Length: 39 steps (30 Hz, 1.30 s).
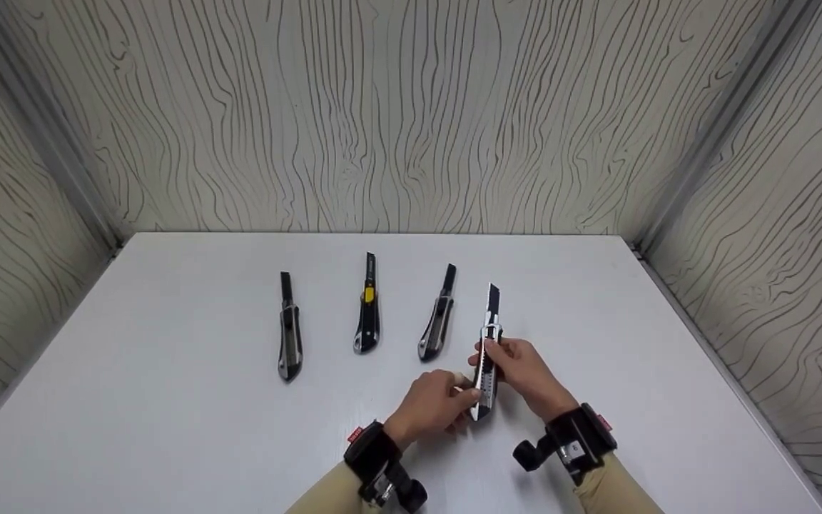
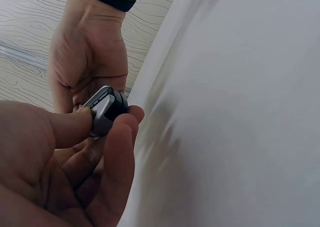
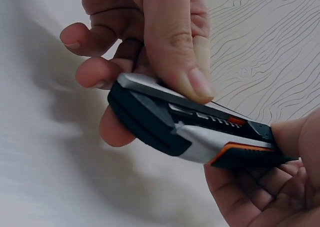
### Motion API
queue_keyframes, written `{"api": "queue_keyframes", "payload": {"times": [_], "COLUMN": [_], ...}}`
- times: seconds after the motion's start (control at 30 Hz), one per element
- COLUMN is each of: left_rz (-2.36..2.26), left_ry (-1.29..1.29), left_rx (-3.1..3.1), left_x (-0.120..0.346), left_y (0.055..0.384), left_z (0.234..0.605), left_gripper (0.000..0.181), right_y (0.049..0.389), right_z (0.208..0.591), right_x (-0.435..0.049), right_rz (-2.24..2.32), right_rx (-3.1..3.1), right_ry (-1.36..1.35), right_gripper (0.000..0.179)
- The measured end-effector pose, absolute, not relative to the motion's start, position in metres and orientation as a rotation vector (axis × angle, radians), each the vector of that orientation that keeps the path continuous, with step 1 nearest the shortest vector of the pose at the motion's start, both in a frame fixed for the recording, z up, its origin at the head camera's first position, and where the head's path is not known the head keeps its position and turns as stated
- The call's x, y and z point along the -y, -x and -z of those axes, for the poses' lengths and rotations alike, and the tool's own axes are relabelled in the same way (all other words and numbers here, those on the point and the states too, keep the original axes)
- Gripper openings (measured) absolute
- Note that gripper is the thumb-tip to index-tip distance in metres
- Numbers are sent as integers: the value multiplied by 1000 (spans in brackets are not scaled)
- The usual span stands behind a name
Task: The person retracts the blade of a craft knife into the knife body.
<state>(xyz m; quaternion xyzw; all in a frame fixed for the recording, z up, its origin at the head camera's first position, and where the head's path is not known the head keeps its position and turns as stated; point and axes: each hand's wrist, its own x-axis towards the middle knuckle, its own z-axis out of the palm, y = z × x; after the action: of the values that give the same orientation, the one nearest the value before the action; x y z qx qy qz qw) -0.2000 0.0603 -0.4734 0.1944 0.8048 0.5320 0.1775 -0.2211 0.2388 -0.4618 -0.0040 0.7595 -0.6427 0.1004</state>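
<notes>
Silver-and-black knife [image 1: 487, 371] lies at 5 o'clock from the middle of the head view, held over the white table [image 1: 190, 428], its dark blade [image 1: 493, 298] pointing to 12 o'clock and its butt to 6. The right hand [image 1: 525, 371] grips it from 4 o'clock with the thumb on its front face; the left hand [image 1: 431, 403], at 8 o'clock, pinches near the butt, a pale band [image 1: 458, 378] round one finger. Three more knives rest on the table: a grey knife [image 1: 437, 328] at 10 o'clock from the held one, a yellow-button knife [image 1: 368, 314] beyond it, and another grey knife [image 1: 289, 343] at 9. Pale marks on the yellow-button knife's blade are too small to read. Each wrist wears a black strap, the left strap [image 1: 372, 453] with a red tag [image 1: 355, 434] and the right strap [image 1: 582, 435] with a similar one; their lettering cannot be made out.

From the left wrist, the knife's butt shows at 9 o'clock, pinched between the left thumb and fingers, with the right hand behind at 10.

From the right wrist, the butt points to 10 o'clock. An orange stripe [image 3: 227, 151] edges the black grip at 4, near the right hand, and the left thumb presses the silver side from 12.
</notes>
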Motion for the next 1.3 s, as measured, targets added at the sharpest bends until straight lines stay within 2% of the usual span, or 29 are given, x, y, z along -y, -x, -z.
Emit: {"api": "queue_keyframes", "payload": {"times": [0.63,0.9,1.3], "left_rz": [-1486,-1642,-1661], "left_ry": [-551,-450,-455], "left_rx": [-2352,-2070,-2127], "left_x": [-58,-55,-57], "left_y": [199,196,195], "left_z": [475,471,475], "left_gripper": [20,21,18], "right_y": [218,218,212], "right_z": [461,458,463], "right_x": [-233,-235,-228], "right_rz": [1923,1932,1932], "right_rx": [-2206,-2223,-2216], "right_ry": [-6,-6,-209], "right_gripper": [42,41,48]}}
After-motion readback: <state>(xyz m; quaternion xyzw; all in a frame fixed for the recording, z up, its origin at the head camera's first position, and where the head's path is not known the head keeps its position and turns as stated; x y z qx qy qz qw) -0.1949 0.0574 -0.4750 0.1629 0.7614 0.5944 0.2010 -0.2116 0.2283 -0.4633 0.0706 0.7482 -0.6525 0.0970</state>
